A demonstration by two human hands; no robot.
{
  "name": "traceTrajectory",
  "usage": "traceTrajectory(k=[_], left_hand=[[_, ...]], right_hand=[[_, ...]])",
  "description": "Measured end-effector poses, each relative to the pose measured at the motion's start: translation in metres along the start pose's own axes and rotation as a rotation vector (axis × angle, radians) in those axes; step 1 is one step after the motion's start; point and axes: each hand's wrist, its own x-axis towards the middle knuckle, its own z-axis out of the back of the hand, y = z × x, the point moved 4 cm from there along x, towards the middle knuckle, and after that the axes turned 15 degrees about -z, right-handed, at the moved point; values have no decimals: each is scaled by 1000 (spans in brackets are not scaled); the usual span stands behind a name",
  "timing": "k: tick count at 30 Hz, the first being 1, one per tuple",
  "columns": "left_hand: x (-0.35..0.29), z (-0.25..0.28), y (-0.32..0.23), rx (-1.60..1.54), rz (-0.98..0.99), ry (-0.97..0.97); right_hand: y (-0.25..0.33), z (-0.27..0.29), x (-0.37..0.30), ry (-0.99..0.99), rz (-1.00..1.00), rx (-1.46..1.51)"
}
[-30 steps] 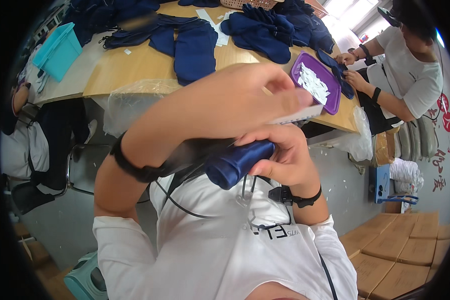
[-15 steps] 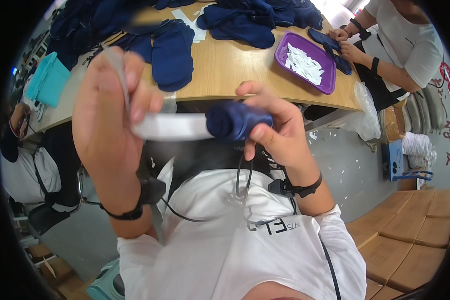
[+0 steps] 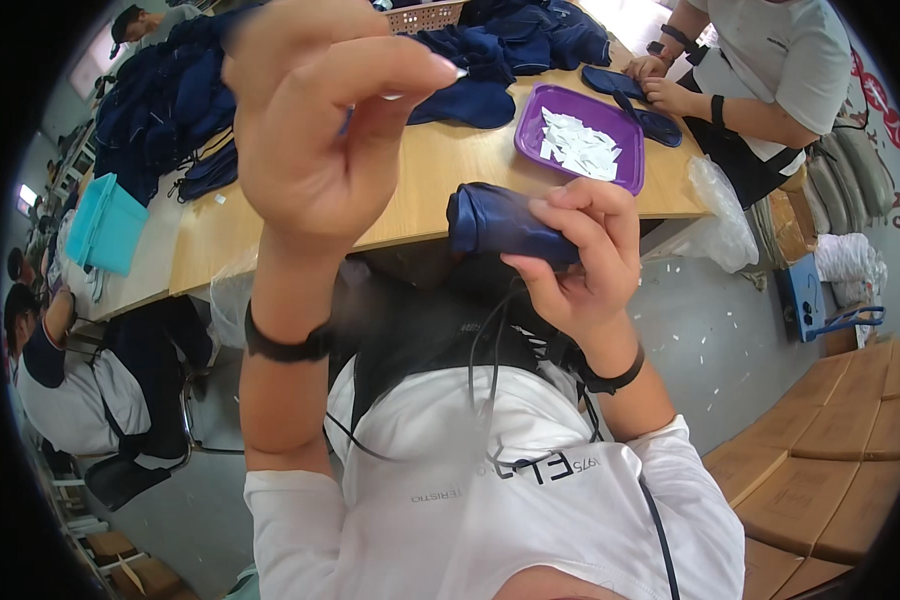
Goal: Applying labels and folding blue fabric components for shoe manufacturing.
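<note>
A short, tight roll of dark blue cloth [image 3: 495, 220] lies level in front of the table's near edge. My right hand [image 3: 595, 250] grips its right end between thumb and fingers; its left end is free. Raised high over the table, my left hand [image 3: 320, 130] is closed, thumb and forefinger bent together. A small whitish bit shows at its fingertip, but what the fingers hold, if anything, is hidden. My left hand is well apart from the roll and covers part of the blue pieces behind it.
On the wooden table [image 3: 205, 245] are a purple tray [image 3: 630, 130] of white paper slips [image 3: 578, 148], blue cloth pieces [image 3: 150, 100], a teal bin [image 3: 110, 225] and a tan basket [image 3: 425, 17]. A co-worker's hands [image 3: 660, 90] touch dark blue slippers [image 3: 658, 127]. Cardboard boxes [image 3: 785, 500] stand lower right.
The white strip between my left hand and the roll is no longer seen. My left hand has risen away from the roll; my right hand keeps hold of it.
</note>
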Motion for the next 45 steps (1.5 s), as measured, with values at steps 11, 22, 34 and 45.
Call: traceTrajectory(k=[11, 22, 34, 45], left_hand=[[-116, -14, -31, 362, 542, 919], [-92, -23, -85, -925, 1761, 269], [-99, -20, -98, -933, 1534, -81], [-96, -37, -94, -691, 1542, 260]], right_hand=[[-20, 14, -22, 28, -64, -9], [-2, -5, -13, 266, 211, 35], [8, -6, -1, 419, -189, 328], [-14, -11, -34, 725, -1331, 843]])
